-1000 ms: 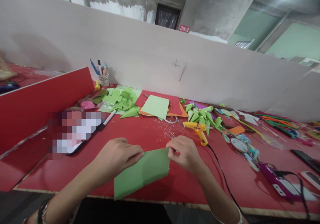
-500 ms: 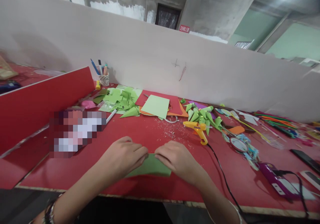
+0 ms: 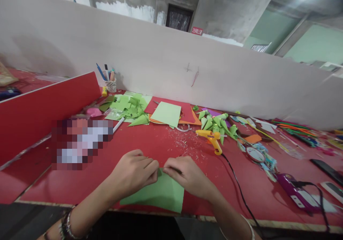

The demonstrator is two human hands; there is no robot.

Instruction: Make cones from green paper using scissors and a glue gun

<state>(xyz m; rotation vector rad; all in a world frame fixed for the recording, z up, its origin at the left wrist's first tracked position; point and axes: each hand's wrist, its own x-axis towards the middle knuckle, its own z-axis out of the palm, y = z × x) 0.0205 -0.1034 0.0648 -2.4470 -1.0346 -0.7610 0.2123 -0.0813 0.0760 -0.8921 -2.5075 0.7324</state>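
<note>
A sheet of green paper [image 3: 160, 193] lies near the front edge of the red table, under both of my hands. My left hand [image 3: 138, 170] is closed, its curled fingers pinching the paper's far edge. Close beside it, my right hand [image 3: 184, 174] grips the same edge with thumb and bent fingers. The two hands are a small gap apart. Beyond them sits a yellow hot glue gun [image 3: 211, 140] with a black cord. Behind it is a pile of green paper cones [image 3: 214, 122].
Green paper scraps [image 3: 128, 106] and a stack topped by a pale green sheet [image 3: 167, 114] lie at the back. A pen cup [image 3: 110, 84] stands by the red divider [image 3: 53, 107]. On the right are a purple device [image 3: 297, 193], a phone [image 3: 327, 172] and pipe cleaners [image 3: 294, 131].
The green paper now shows a larger face, spreading toward the table's front edge. Both hands have shifted slightly, still at its far edge. The surrounding items have not moved.
</note>
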